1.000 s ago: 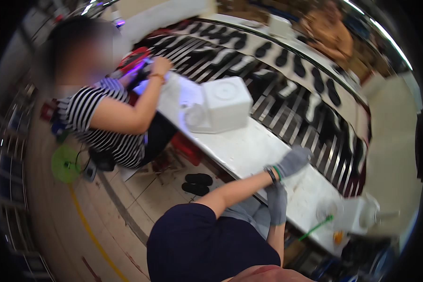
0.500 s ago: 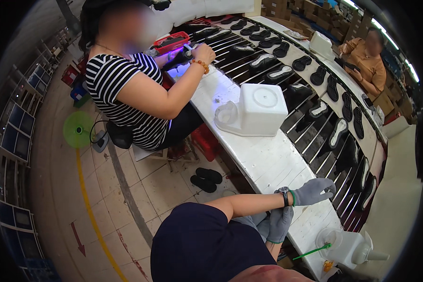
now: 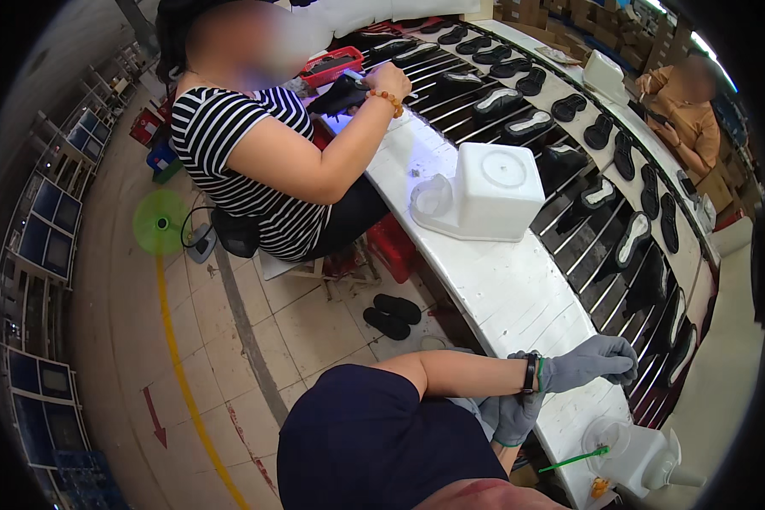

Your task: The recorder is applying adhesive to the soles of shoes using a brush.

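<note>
From the head view, the left hand (image 3: 588, 360), in a grey knitted glove, rested curled and holding nothing on the near edge of the long white planked tabletop (image 3: 501, 297), fingers pointing right toward the roller rack. The right hand (image 3: 512, 416), gloved the same, hung just below that edge with fingers loosely bent down; whether it gripped anything could not be told. The tabletop ran with its long axis from the lower right up toward the upper left, its boards scuffed. On it, well apart from the hands, stood a white boxy plastic container (image 3: 483, 191). Near the lower right sat a white squat plastic pump dispenser (image 3: 646, 455) beside a thin green stick (image 3: 574, 461). Beyond, black shoe soles (image 3: 633, 238) lay on the metal roller rack. A co-worker in a striped shirt (image 3: 246, 161) sat further along.
</note>
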### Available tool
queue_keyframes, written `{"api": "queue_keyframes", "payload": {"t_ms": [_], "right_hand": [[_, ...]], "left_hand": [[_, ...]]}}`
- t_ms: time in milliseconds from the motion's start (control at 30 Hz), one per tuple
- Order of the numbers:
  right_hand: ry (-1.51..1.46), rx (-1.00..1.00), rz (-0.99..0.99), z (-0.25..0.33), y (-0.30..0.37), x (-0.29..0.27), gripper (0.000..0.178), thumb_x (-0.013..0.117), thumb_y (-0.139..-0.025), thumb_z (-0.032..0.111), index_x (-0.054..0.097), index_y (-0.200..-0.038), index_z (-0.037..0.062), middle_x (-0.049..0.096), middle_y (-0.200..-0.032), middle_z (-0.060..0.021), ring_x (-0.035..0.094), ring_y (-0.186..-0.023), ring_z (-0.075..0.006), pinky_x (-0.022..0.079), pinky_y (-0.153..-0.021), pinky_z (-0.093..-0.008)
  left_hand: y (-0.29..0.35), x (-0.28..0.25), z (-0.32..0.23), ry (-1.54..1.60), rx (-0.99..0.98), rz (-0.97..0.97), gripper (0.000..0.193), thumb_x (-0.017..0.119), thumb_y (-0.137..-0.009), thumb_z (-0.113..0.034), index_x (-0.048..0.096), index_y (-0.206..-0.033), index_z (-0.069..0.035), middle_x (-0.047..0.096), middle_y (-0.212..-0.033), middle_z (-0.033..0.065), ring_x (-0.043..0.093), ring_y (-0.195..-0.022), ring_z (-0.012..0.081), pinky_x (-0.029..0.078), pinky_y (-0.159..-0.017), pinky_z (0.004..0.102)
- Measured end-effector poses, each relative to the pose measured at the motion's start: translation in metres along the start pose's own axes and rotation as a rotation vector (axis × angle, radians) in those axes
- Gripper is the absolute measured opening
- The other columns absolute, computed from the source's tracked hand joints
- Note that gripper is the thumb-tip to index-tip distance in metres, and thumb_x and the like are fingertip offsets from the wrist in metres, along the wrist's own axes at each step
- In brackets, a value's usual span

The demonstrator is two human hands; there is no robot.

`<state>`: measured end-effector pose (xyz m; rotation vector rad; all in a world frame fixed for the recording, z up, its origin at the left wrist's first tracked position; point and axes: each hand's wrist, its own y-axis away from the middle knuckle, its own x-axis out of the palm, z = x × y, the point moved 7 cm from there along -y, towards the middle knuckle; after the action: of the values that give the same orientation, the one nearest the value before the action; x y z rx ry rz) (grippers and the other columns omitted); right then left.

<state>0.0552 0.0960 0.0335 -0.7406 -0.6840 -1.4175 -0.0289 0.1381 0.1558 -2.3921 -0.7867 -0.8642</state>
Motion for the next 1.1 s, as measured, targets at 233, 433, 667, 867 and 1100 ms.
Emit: {"api": "queue_keyframes", "payload": {"t_ms": [233, 433, 667, 867, 1100], "right_hand": [[0.033, -0.069, 0.057, 0.004, 0.009, 0.016, 0.058, 0.06, -0.091, 0.036, 0.044, -0.135, 0.001, 0.054, -0.126, -0.0158, 0.052, -0.118, -0.0287, 0.04, -0.102, -0.0432], [-0.007, 0.121, -0.156, -0.001, 0.022, -0.013, 0.067, 0.06, -0.091, 0.04, 0.041, -0.139, -0.0009, 0.056, -0.125, -0.0191, 0.055, -0.114, -0.0299, 0.044, -0.098, -0.043], [0.356, 0.072, -0.125, 0.004, 0.016, 0.002, 0.069, 0.06, -0.089, 0.036, 0.039, -0.139, -0.0076, 0.057, -0.125, -0.0178, 0.057, -0.11, -0.0239, 0.044, -0.097, -0.0363], [0.564, 0.156, -0.253, 0.006, 0.034, -0.01, 0.054, 0.059, -0.082, 0.017, 0.048, -0.128, -0.01, 0.058, -0.114, -0.0132, 0.056, -0.101, -0.0174, 0.045, -0.089, -0.0294], [0.389, 0.176, -0.357, 0.005, 0.041, -0.004, 0.057, 0.06, -0.077, 0.007, 0.046, -0.13, -0.0097, 0.057, -0.117, -0.0148, 0.056, -0.104, -0.019, 0.044, -0.092, -0.0302]], "left_hand": [[0.009, 0.006, 0.026, 0.278, -0.147, -0.033, 0.024, 0.056, -0.097, -0.024, 0.054, -0.11, -0.004, 0.062, -0.098, 0.0061, 0.062, -0.087, 0.0142, 0.052, -0.08, 0.0286], [0.017, 0.009, 0.025, 0.264, -0.149, -0.074, 0.022, 0.057, -0.097, -0.021, 0.055, -0.109, -0.003, 0.062, -0.097, 0.0062, 0.062, -0.086, 0.0131, 0.053, -0.079, 0.0284], [0.02, -0.014, -0.021, -0.257, 0.275, -0.211, 0.012, 0.054, -0.096, -0.011, 0.055, -0.102, -0.001, 0.061, -0.088, 0.0022, 0.058, -0.082, 0.0085, 0.048, -0.077, 0.0251], [0.022, -0.032, -0.022, -0.479, 0.346, -0.31, 0.012, 0.055, -0.095, -0.012, 0.059, -0.099, -0.001, 0.063, -0.088, 0.0033, 0.058, -0.081, 0.0092, 0.048, -0.076, 0.0258], [0.028, -0.01, -0.012, -0.532, 0.312, -0.221, 0.011, 0.056, -0.094, -0.011, 0.059, -0.097, -0.001, 0.063, -0.086, 0.0042, 0.059, -0.078, 0.0099, 0.048, -0.073, 0.026]]}}
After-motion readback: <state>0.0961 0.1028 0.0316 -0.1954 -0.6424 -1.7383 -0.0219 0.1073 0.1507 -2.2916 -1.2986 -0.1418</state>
